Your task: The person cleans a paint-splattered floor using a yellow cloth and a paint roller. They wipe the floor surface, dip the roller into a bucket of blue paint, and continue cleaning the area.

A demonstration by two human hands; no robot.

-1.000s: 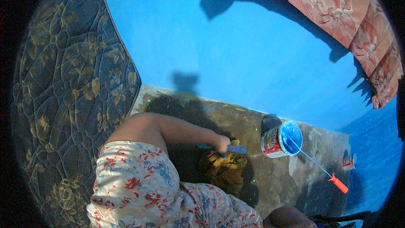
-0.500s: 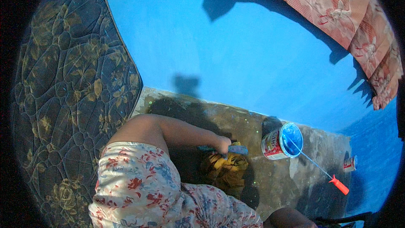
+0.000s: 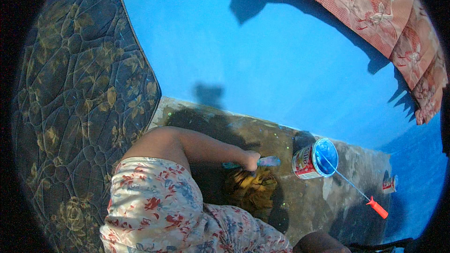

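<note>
Coming in from the lower left, my bent left arm reaches over the floor, and my left hand [image 3: 251, 160] is closed around a flat, blue paint-stained tool [image 3: 269, 161]. The tool sticks out on both sides of my fist; its exact kind is hard to make out. Just below my hand lies a crumpled yellow and dark cloth [image 3: 253, 187], partly in shadow. My right hand does not show. Part of a bare limb is at the lower edge, too cut off to tell which.
Right of my hand stands a paint bucket [image 3: 304, 163] with blue paint. A red-handled roller [image 3: 378, 207] leans out of it. Farther right is a small can [image 3: 389, 185]. A dark quilted mattress [image 3: 84, 112], blue wall [image 3: 262, 65] and pink bird-patterned fabric [image 3: 379, 18] surround the concrete floor [image 3: 304, 206].
My left hand has shifted slightly to the right. The tool has tilted and more of it shows beyond my fist. The bucket, roller and cloth stay in place.
</note>
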